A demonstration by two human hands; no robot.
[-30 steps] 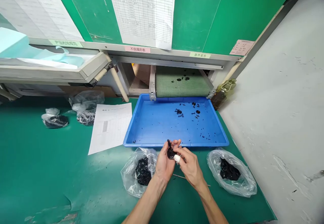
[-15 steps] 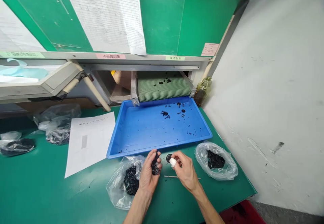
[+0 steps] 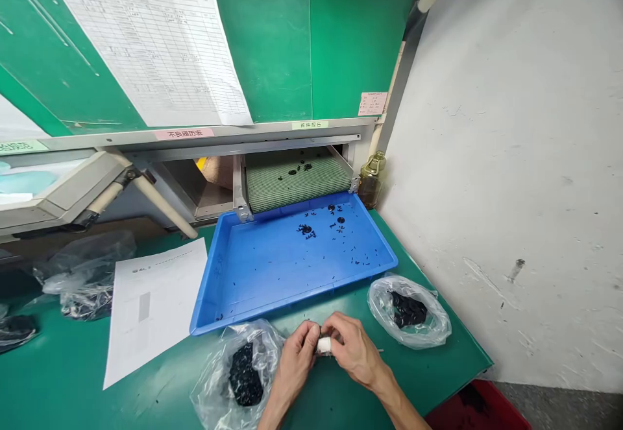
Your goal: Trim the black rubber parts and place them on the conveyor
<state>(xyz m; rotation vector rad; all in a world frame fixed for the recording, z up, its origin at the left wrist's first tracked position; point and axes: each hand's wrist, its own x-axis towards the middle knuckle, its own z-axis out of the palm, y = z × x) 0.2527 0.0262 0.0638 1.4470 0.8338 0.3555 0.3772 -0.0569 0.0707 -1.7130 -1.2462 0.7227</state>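
Observation:
My left hand point(image 3: 296, 360) and my right hand point(image 3: 353, 351) meet low in the view, just in front of the blue plastic tray's near rim point(image 3: 292, 301). Their fingers curl together, hiding whatever lies between them. The left hand held small black ring-shaped parts a moment ago. A white wrap point(image 3: 324, 345) covers a right-hand finger. Below the left hand lies a clear plastic bag of black parts point(image 3: 244, 374). Another such bag point(image 3: 407, 310) sits to the right. Small black pieces are scattered across the tray.
A green mesh conveyor belt point(image 3: 292, 182) with black pieces on it ends at the tray's far edge. A printed sheet point(image 3: 152, 310) lies left of the tray, with more plastic bags beyond it. A small glass bottle point(image 3: 370, 180) stands by a white wall.
My hands have come together and now hide the black parts. The view has swung left and the tray sits further from my hands' side.

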